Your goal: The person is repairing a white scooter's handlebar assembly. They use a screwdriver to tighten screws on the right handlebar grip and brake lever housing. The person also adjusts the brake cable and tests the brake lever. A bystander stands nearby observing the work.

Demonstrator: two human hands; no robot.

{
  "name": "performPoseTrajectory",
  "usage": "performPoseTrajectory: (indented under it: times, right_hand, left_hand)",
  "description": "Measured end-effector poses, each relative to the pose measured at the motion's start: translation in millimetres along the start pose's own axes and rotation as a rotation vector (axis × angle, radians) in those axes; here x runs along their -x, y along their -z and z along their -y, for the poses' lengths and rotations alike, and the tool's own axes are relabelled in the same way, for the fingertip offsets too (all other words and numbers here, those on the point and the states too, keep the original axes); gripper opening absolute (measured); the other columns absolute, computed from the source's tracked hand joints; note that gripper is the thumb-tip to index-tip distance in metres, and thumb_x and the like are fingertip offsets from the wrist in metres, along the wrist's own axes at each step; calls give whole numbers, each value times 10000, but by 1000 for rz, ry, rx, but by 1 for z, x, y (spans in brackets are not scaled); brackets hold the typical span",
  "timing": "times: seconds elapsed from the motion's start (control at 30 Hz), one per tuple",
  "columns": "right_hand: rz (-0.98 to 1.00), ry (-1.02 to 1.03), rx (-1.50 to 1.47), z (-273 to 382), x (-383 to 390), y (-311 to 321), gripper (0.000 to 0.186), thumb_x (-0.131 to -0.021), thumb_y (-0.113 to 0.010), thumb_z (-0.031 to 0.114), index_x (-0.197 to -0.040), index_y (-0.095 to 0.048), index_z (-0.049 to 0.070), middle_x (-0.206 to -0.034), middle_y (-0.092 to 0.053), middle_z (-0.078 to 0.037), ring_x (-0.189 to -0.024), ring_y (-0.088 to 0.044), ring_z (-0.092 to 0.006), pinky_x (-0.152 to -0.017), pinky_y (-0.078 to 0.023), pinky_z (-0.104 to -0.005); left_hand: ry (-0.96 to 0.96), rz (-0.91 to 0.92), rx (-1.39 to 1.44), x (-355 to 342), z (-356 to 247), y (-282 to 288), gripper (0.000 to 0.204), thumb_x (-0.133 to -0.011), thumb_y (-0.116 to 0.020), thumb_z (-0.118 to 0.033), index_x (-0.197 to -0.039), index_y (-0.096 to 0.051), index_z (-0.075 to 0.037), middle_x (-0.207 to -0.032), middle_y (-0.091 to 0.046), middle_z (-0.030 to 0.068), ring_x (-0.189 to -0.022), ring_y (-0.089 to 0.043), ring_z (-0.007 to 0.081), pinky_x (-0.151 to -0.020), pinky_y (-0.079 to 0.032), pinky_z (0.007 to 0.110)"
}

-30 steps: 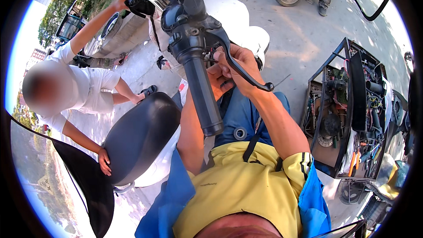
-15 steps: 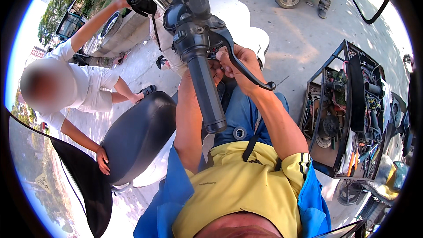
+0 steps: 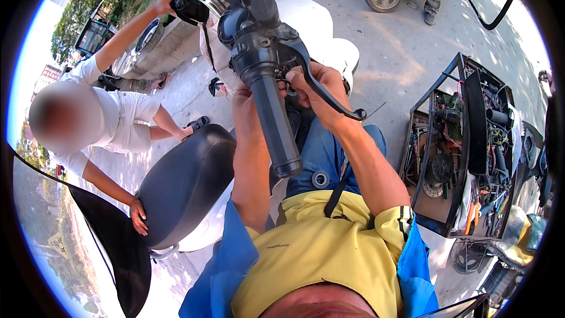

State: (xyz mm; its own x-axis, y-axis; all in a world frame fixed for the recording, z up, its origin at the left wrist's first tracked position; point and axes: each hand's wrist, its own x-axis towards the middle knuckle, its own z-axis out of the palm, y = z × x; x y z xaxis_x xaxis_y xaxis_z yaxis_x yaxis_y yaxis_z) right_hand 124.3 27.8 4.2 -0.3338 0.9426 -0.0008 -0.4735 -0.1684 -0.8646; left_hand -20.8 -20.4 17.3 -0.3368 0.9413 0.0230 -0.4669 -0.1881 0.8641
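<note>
Remotely, I see the right hand nearer the lever, which crosses above its bent fingers, long axis slanting from beyond the fingertips toward the wrist. What they grasp, I cannot tell. Left of them, the left hand is partly hidden behind the grip, hold unclear.

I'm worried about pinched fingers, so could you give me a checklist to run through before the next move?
1. Right hand well away from the lever: not ok, its fingers are close behind it.
2. Left hand fully in sight: not ok, the black grip covers part of it.
3. What the fingertips hold: cannot tell, too small and partly hidden.
4. Black seat steadied: ok, the other person's hand rests on it.
5. Tool rack apart from both hands: ok, off to the right.
</note>
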Motion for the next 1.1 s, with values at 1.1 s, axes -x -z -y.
performPoseTrajectory:
  times: [1.1]
  right_hand:
    - [-54,308,102,-13,-2,11,269,-1057,-615,186,-1093,-694,-69,-781,-685,-56,-633,-612,-94,-580,-503,-258]
  left_hand:
    - [-435,114,-258,12,24,-5,439,-1037,-611,-358,-1304,-582,-12,-1036,-743,124,-833,-667,144,-715,-488,250]
